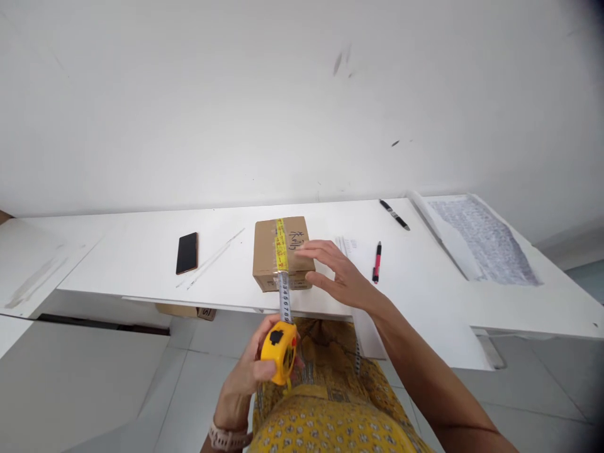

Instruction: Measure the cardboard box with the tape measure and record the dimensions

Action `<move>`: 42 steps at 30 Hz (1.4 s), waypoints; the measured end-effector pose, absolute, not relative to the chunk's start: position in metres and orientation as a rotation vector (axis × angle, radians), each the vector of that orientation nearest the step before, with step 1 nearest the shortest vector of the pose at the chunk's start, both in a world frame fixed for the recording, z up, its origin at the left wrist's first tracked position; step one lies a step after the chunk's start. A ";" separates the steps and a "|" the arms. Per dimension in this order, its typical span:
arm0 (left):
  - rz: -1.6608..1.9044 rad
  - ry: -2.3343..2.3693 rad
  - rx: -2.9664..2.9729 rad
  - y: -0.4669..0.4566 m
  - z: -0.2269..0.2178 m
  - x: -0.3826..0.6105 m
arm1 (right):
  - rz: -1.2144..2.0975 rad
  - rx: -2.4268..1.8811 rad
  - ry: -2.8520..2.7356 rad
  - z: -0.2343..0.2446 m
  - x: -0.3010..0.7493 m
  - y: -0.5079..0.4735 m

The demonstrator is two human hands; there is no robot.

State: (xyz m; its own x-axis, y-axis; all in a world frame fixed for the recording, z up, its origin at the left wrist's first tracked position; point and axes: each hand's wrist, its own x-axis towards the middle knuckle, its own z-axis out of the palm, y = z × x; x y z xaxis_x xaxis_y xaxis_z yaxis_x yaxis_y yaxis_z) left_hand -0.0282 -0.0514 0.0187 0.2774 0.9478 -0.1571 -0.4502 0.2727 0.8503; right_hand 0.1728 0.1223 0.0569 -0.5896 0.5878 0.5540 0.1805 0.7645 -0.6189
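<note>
My left hand (255, 358) is closed around the yellow case of a tape measure (279, 353), in front of the desk's near edge. The tape's blade (282, 251) is drawn out and lies across the top of a small brown cardboard box (267, 248), yellow over the box and silver near the case. Dark handwriting marks the box top. My right hand (340, 274) is at the box's right side, fingers stretched over the top edge and thumb near the front corner. It holds nothing I can see; whether its fingertips touch the box I cannot tell.
On the white desk (127, 251), a dark phone (187, 253) lies left of the box. To the right are white paper sheets (415, 314), a red and black pen (377, 262), a black pen (394, 214) and a handwritten sheet (481, 239). A wall (236, 113) stands behind.
</note>
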 end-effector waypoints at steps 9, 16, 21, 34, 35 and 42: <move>1.217 0.895 0.844 -0.027 0.032 -0.040 | 0.155 -0.729 -2.263 0.005 0.147 0.149; 1.249 0.848 0.867 -0.004 0.043 -0.039 | 0.259 -0.790 -2.216 0.045 0.133 0.183; 1.260 0.926 0.909 0.023 0.051 -0.040 | 0.442 -0.749 -2.126 0.061 0.120 0.205; 1.295 0.977 0.941 0.064 0.059 -0.037 | 0.539 -0.690 -2.158 0.074 0.115 0.214; 1.291 0.977 0.939 0.064 0.057 -0.036 | 0.519 -0.677 -2.170 0.073 0.114 0.215; 1.280 0.987 0.969 0.073 0.051 -0.038 | 0.457 -0.685 -2.237 0.072 0.113 0.230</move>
